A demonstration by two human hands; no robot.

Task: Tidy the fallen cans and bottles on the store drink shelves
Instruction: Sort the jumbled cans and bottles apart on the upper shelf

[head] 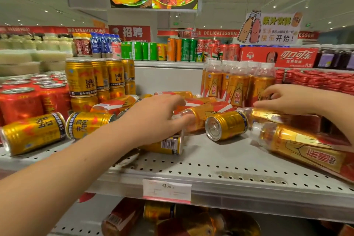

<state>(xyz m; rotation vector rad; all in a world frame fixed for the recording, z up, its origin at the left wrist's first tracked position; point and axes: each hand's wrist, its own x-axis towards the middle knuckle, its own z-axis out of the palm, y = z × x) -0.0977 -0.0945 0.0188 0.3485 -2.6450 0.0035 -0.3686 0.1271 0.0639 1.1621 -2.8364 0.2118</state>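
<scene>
Several gold Red Bull cans and gold-and-red drink bottles lie tipped over on the perforated grey shelf (pixel 220 161). My left hand (pixel 153 117) reaches in over a fallen can with a barcode (pixel 168 145). Its fingers and thumb curl round the clear neck end of a fallen bottle (pixel 203 115). My right hand (pixel 285 97) is at the foot of the rightmost upright bottle (pixel 262 82), fingers curled against its label, thumb lying just above another fallen bottle (pixel 272 118). A fallen can (pixel 226 124) lies between my hands. Two more fallen cans (pixel 32 132) (pixel 88 124) lie at the left.
Stacked upright Red Bull cans (pixel 95 80) stand at the back left beside red cans (pixel 21 101). Upright bottles (pixel 229 82) fill the back right, with red caps (pixel 316 80) beyond. A large fallen bottle (pixel 310 149) lies at the front right. A price tag (pixel 166 188) marks the shelf edge.
</scene>
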